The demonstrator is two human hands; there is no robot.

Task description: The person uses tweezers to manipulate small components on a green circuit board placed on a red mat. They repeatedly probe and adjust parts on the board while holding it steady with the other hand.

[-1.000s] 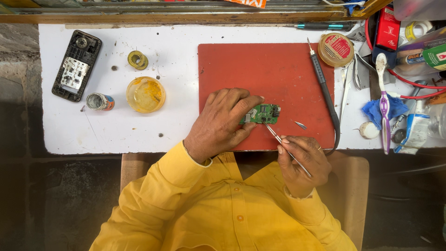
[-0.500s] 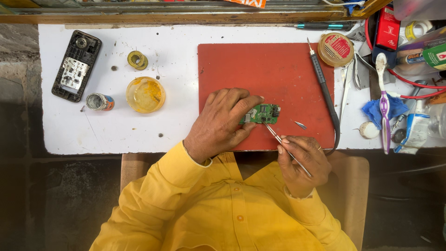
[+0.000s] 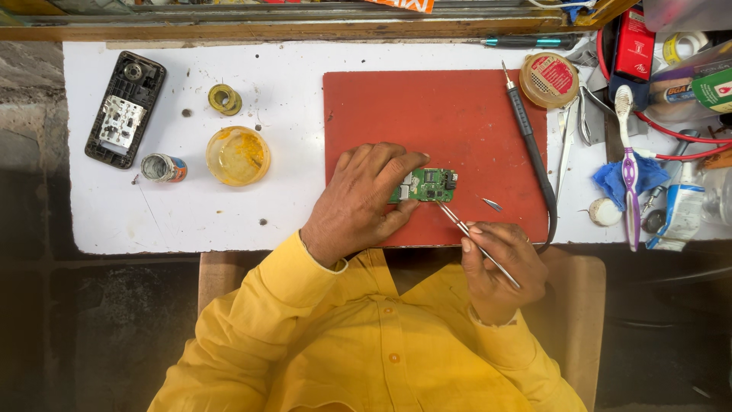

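Head view: your left hand (image 3: 358, 198) pins the green circuit board (image 3: 427, 185) to the red mat (image 3: 427, 114). Your right hand (image 3: 499, 267), closed on tweezers (image 3: 473, 238), sets their tip at the board's edge.

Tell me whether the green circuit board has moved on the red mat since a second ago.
No. The green circuit board sits at the same spot on the red mat, near its lower edge, pinned by the left hand.

Round tin (image 3: 549, 79) with red label beside my mat; red box (image 3: 631, 44) and blue-white pack (image 3: 674, 217) far right.
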